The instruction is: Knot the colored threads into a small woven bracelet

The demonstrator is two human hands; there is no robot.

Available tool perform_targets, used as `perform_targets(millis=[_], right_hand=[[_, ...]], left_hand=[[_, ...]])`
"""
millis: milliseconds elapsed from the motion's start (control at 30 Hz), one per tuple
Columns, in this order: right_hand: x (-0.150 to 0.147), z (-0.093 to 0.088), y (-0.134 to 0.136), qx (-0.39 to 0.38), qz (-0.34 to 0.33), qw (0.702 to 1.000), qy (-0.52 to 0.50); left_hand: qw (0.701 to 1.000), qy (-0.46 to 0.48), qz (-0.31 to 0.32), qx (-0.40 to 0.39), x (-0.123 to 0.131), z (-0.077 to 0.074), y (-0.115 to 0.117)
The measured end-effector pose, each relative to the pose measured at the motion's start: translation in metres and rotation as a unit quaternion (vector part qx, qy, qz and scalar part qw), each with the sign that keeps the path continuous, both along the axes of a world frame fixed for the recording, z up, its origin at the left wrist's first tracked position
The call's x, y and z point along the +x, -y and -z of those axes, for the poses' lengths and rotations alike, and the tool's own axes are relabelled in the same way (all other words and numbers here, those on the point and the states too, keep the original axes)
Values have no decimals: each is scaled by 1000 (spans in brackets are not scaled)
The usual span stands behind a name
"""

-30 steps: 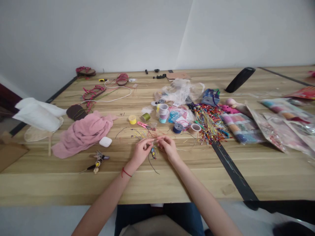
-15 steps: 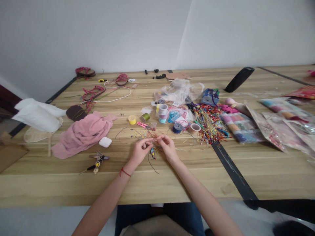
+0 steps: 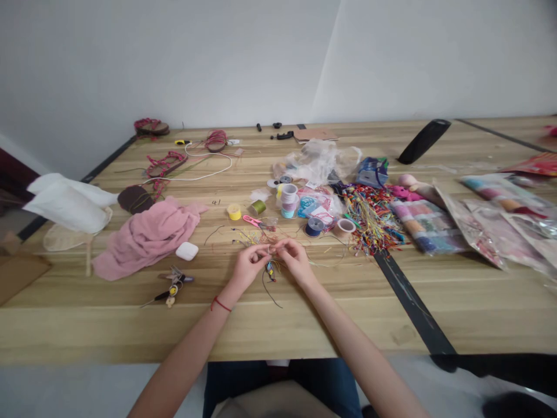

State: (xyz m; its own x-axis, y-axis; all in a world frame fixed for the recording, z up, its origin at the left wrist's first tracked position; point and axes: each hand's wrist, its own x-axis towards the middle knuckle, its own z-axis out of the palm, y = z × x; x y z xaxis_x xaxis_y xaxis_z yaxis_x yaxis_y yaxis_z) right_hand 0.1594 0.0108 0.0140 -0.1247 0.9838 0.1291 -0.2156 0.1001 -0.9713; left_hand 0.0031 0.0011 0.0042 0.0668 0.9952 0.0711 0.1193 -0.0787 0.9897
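**Soft, even brightness — hardly any hard shadow**
A diagonal edge of light crosses the white wall, a faint shadow lies beside the pink cloth, and the plastic bags show mild glare — the wooden table bows toward the frame's edges, and the fine threads look blurred.

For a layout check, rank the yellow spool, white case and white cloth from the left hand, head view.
From the left hand:
1. Yellow spool, straight ahead.
2. White case, to its left.
3. White cloth, far left.

Red string bracelet on left wrist, dark blue jeans
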Motion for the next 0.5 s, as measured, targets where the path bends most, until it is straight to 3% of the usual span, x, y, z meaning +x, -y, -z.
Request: perform_targets(millis=[167, 500], right_hand=[[2, -1, 0, 17, -5, 1000, 11], [-1, 6, -2, -26, -11, 999, -18]], left_hand=[[1000, -2, -5, 2, 0, 1, 0], [1000, -29, -2, 11, 0, -1, 0]])
